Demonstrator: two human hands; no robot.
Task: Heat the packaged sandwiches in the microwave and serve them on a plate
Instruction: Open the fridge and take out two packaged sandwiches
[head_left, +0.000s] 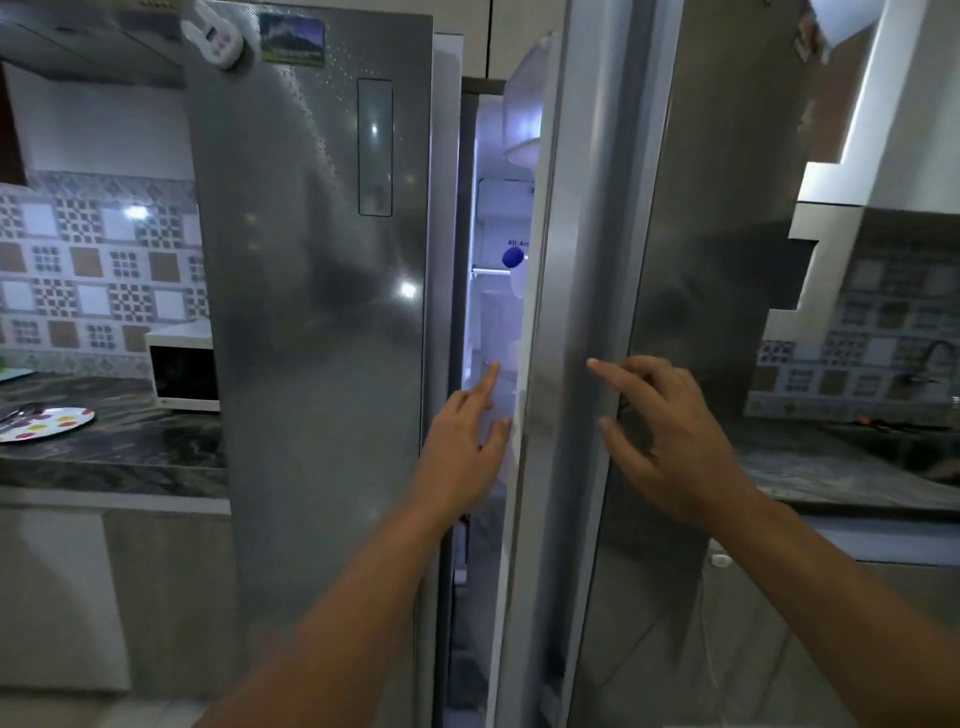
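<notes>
A tall steel fridge fills the view. Its right door (675, 260) stands slightly ajar, showing a narrow lit gap (493, 322) with a blue-capped white bottle (514, 260) inside. My left hand (462, 447) reaches into the gap at the door's edge, fingers apart, holding nothing. My right hand (670, 441) hovers at the door's vertical handle (587, 312), fingers spread and curled, not closed on it. A white microwave (182, 366) sits on the left counter. A white plate with coloured dots (47, 423) lies in front of it. No sandwiches are visible.
The fridge's left door (311, 260) is closed and carries magnets near the top. A dark marble counter (130, 457) runs left, with cutlery beside the plate. Another counter with a sink and tap (930, 364) lies to the right. Patterned tiles cover the walls.
</notes>
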